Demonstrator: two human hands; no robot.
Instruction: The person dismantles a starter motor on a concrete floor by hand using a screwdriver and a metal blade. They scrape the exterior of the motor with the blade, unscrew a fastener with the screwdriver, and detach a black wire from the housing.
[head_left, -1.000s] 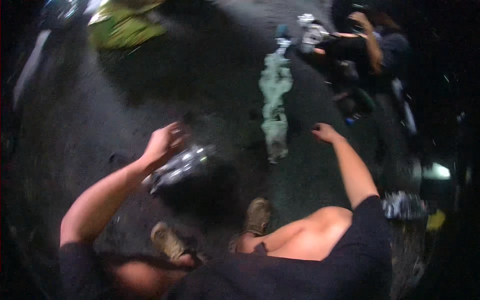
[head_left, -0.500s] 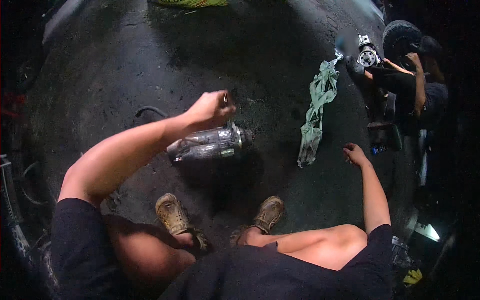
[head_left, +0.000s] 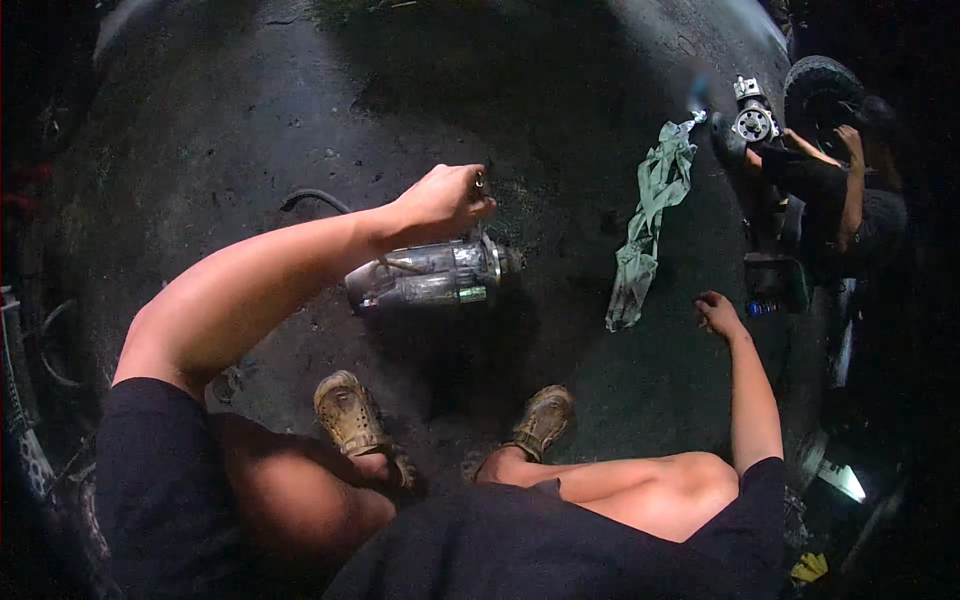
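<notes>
My left hand [head_left: 447, 199] is closed in a fist right above a grimy metal cylindrical motor [head_left: 425, 275], beside its flanged end. A small bright ring-like bit shows at the fist, but what the fingers grip is hidden. The motor lies on its side on the dark floor, in front of my feet. Off to the right, my right hand [head_left: 718, 313] hangs past my knee, fingers loosely bent and apart, with nothing seen in it. Nearest to that hand is a long, crumpled pale-green cloth [head_left: 652, 215] stretched out on the floor.
Behind the motor a dark curved hose [head_left: 318, 198] lies on the floor. Another person [head_left: 868, 190] sits at the far right, near a tyre [head_left: 822, 88] and a metal part with a pulley wheel [head_left: 755, 122]. My brown clogs [head_left: 350, 412] stand nearest me.
The view has shifted slightly, so the floor things sit a little further right. A yellow-green item at the top edge has left the view. My left hand remains closed above the motor.
</notes>
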